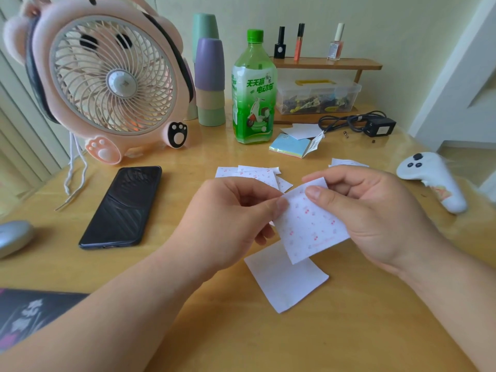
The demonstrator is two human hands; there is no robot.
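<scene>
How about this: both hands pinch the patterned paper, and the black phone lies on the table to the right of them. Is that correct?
Not quite. The head view shows the phone lying on the table to the left of the hands, not the right. The rest holds: the left hand and the right hand both pinch the patterned paper.

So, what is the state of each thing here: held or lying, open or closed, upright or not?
Cherry-print paper, held, pinched by both hands.
Left hand, pinches the paper's left edge.
Right hand, pinches its top corner.
Plain white sheet, lies flat on the table.
Green bottle, upright, cap on.
Phone, lies flat, screen dark.
Fan, upright; blades look still.
Clear box, lid closed.
Cups, stacked upside down.
</scene>
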